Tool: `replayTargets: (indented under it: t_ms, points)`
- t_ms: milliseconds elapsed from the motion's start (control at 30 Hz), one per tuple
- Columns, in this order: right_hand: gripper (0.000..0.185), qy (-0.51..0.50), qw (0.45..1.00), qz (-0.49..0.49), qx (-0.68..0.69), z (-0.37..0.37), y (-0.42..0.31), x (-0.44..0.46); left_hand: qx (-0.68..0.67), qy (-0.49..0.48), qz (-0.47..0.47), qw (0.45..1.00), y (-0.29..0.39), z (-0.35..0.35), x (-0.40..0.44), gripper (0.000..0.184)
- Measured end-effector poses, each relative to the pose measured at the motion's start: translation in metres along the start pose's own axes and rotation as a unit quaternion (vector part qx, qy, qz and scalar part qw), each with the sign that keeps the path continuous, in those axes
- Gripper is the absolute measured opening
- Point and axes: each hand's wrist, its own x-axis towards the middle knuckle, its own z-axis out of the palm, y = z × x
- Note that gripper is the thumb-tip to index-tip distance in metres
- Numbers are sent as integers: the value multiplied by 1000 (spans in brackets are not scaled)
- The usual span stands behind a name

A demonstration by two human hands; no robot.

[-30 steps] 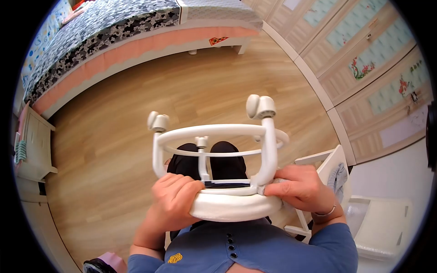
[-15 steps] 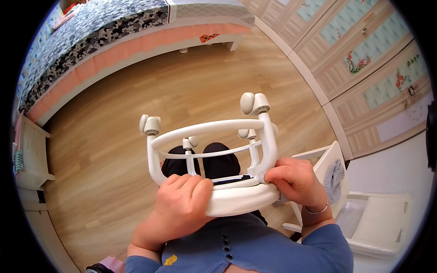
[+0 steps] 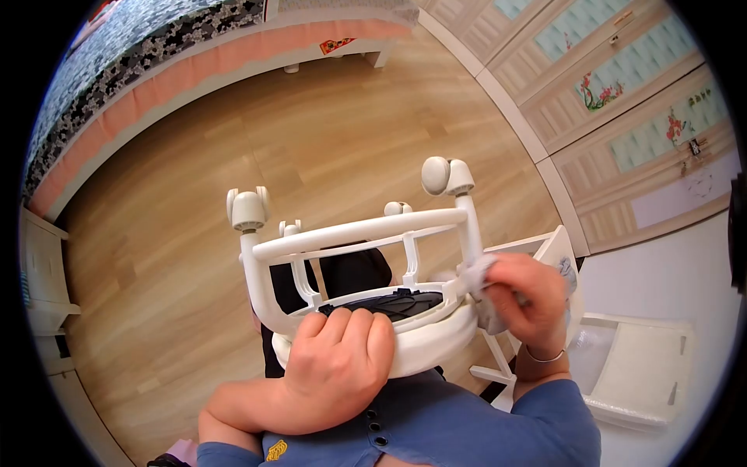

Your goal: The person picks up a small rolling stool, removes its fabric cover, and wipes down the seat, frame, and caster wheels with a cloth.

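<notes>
A white stool on caster wheels (image 3: 449,177) is tipped over in front of my body, its legs pointing away from me. A curved rail (image 3: 362,233) joins the legs, and a black underside (image 3: 401,305) shows inside the rim of the seat (image 3: 436,340). My left hand (image 3: 340,366) is closed over the seat's near edge, fingers curled onto the rim. In my right hand (image 3: 531,300) is a bunched pale cloth (image 3: 478,274), pressed against the base of the right leg. My right fingers are closed around it and slightly blurred.
A bed with a peach skirt (image 3: 163,86) stands at upper left. Wardrobe doors (image 3: 599,93) line the right. A white frame (image 3: 556,249) and a white lidded box (image 3: 642,366) are beside my right arm. A white cabinet (image 3: 47,268) sits at left; wooden floor (image 3: 311,132) lies between.
My left hand has moved right along the seat edge. My right hand has shifted up and right, showing more cloth at the leg. The stool has tilted, exposing more black underside.
</notes>
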Motion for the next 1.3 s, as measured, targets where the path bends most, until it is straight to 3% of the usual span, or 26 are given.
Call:
replayTargets:
  t_ms: [33, 67, 167, 200, 267, 400, 467, 600, 700, 867, 933, 1000, 1067, 1200, 1267, 1300]
  points:
    - [27, -104, 991, -61, -57, -1, -4, 6, 0, -9, -5, 1000, 1, -1, 1, 12]
    - [27, -106, 991, -61, -57, -1, -9, 7, 0, -19, -9, 1000, 2, -1, 1, 11]
    - [27, -243, 938, -88, -230, 1, -13, 7, 22, -15, 4, 1000, 9, 7, 0, 11]
    - [27, -246, 938, -87, -228, -1, -13, 8, 19, -17, 2, 1000, 11, 8, 0, 11]
    - [23, -345, 903, -66, -249, -6, -14, 12, 41, -16, 8, 999, 14, 10, 1, 11]
    - [20, -339, 892, -68, -292, -3, -17, 9, 56, -32, 12, 998, 17, 9, 5, 11]
    - [22, -222, 920, -91, -308, 2, -9, 5, 40, -35, 8, 999, 18, 7, 8, 12]
    - [22, -168, 944, -98, -268, 1, -3, 2, 40, -34, 18, 998, 17, 10, 11, 13]
    - [27, -31, 970, -43, -238, -6, 0, 0, 50, -39, 19, 998, 17, 9, 11, 13]
    - [31, -43, 980, -67, -182, -13, 1, -6, 45, -44, 15, 998, 18, 8, 14, 14]
    - [30, -213, 956, -91, -177, -10, -4, -3, 40, -44, 13, 998, 19, 9, 14, 14]
    - [29, -206, 952, -108, -198, -4, 6, -9, 40, -50, 15, 998, 19, 9, 15, 14]
    - [29, -266, 928, -164, -205, -14, 11, -2, 47, -52, 17, 997, 19, 9, 14, 14]
    - [29, -278, 907, -211, -237, -37, 20, 6, 35, -51, 1, 998, 19, 10, 14, 14]
    - [28, -159, 913, -218, -307, -40, 27, 5, 36, -47, -4, 998, 19, 10, 11, 14]
    - [29, -154, 925, -198, -285, -40, 25, 5, 39, -44, -10, 998, 18, 9, 10, 14]
